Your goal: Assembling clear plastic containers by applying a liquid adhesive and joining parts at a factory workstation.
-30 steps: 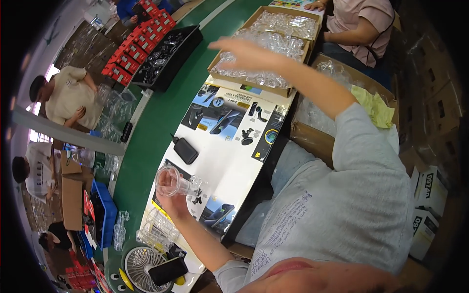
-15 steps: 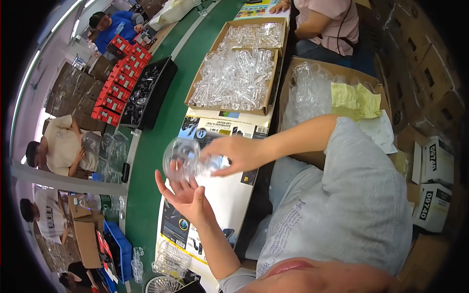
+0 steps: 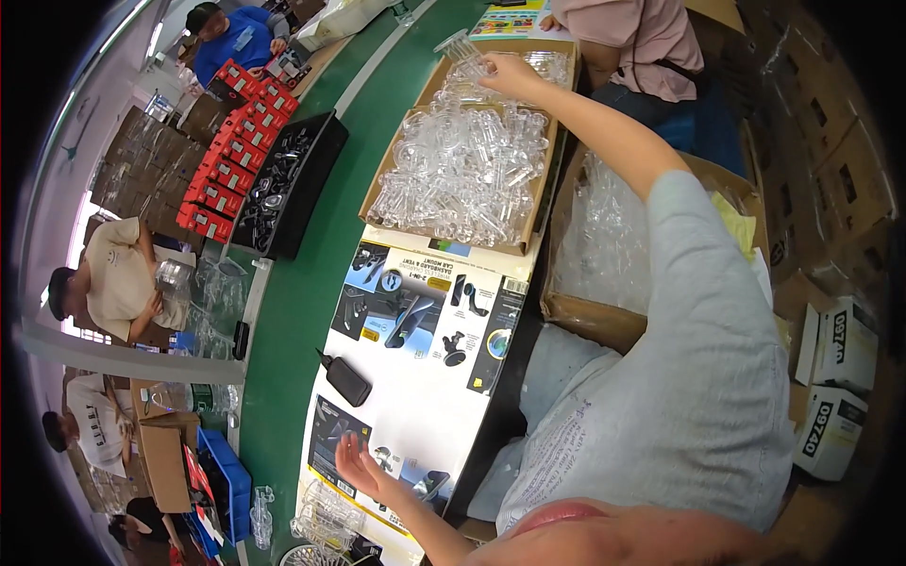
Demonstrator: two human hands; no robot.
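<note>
My right hand [image 3: 511,77] is stretched out over the far carton, fingers closed on a clear plastic part [image 3: 458,45] with a tubular body. Beneath it, more clear parts fill the far carton [image 3: 562,68]. Closer to me, a shallow cardboard tray [image 3: 521,247] is heaped with similar clear plastic parts [image 3: 462,170]. My left hand [image 3: 370,474] hovers above the printed cardboard sheet [image 3: 420,382], its fingers apart and holding nothing. On that sheet lies a small black device [image 3: 346,380] with a short stub at one end.
Beside my lap stands a large carton [image 3: 613,321] lined with clear plastic bags. A wire rack [image 3: 326,517] and a fan [image 3: 311,555] are near my left hand. Across the green table [image 3: 293,325] sit a black tray [image 3: 288,189] and red boxes [image 3: 226,170]. Several co-workers are around.
My right hand has moved from the middle of the sheet to the far carton. The clear piece between my hands is gone from there. My left hand has drawn back, and the black device now shows.
</note>
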